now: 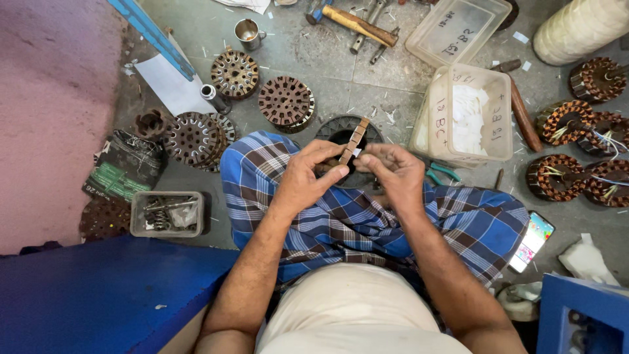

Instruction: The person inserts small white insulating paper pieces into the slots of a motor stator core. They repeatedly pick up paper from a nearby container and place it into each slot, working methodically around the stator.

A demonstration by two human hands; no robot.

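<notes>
Fingers of both the left hand [308, 174] and right hand [392, 172] pinch a brown slotted stator ring [356, 139] edge-on above the lap, steadying it for close work.

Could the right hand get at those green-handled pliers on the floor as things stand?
Probably yes. The pliers lie uncovered just beyond the right hand, nothing between them, though that hand's grip is on the notched strip it shares with the left hand.
</notes>
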